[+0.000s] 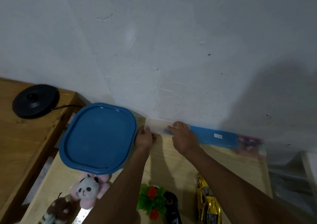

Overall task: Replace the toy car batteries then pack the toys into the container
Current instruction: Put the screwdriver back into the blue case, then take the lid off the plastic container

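Observation:
A small translucent white box point(157, 126) lies against the wall at the back of the light wooden table point(223, 163). My left hand point(144, 138) grips its left end. My right hand point(184, 138) holds its right part, fingers curled over the top. A flat blue lid-like piece point(215, 137) lies along the wall just to the right. The large container with a blue lid point(97, 138), shut, stands to the left. A yellow toy car point(207, 201) sits near the front right, below my right forearm.
A pink panda plush point(87, 189), a brown plush point(56, 210), a plastic plant with red flowers point(152, 201) and a black object point(172, 206) lie at the front. A black kettle base point(35, 100) with its cord sits on the darker table at left.

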Action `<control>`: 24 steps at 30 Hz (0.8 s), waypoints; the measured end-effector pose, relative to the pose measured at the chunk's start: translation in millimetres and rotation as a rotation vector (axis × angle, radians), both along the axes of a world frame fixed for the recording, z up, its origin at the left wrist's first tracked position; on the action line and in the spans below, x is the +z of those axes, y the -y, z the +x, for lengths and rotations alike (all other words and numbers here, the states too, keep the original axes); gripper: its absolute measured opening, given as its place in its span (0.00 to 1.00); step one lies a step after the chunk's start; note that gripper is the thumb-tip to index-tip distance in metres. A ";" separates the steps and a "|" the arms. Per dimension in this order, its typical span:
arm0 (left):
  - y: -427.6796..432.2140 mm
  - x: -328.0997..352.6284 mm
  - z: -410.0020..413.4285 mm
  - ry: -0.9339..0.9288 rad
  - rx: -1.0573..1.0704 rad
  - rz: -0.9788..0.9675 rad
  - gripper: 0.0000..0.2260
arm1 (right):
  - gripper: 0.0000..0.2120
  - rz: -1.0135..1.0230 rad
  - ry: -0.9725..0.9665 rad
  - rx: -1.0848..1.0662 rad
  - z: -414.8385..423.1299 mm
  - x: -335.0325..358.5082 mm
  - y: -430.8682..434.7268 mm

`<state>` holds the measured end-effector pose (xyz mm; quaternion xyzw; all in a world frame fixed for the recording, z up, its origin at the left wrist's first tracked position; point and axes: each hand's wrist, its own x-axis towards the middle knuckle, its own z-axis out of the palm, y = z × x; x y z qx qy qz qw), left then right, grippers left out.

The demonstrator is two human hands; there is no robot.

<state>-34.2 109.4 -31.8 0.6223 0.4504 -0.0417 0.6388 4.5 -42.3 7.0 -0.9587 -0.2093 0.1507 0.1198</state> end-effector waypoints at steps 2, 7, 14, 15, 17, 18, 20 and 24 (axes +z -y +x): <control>-0.8 6.8 0.9 -0.007 0.007 -0.059 0.15 | 0.23 -0.010 -0.018 -0.020 -2.0 12.9 3.8; 10.4 31.3 -7.1 -0.011 -0.064 -0.129 0.26 | 0.19 0.178 -0.011 -0.117 -18.0 51.5 17.4; -2.5 109.7 -74.9 0.406 -0.096 0.266 0.13 | 0.12 0.418 -0.074 -0.113 -55.8 85.4 27.4; -14.5 118.1 -88.8 0.465 -0.060 0.406 0.10 | 0.12 0.420 -0.081 -0.090 -63.3 87.2 24.5; -42.5 126.8 -113.8 0.494 0.075 0.599 0.10 | 0.11 0.411 -0.093 -0.051 -78.4 88.6 14.7; -57.6 129.2 -124.2 0.471 0.159 0.642 0.11 | 0.11 0.404 -0.097 -0.026 -85.8 87.9 8.0; -91.7 126.4 -139.1 0.334 0.279 0.693 0.17 | 0.13 0.367 -0.106 0.035 -101.6 86.6 -8.5; -151.8 103.2 -149.6 0.020 0.142 0.573 0.30 | 0.18 0.278 -0.087 0.200 -123.4 85.0 -51.2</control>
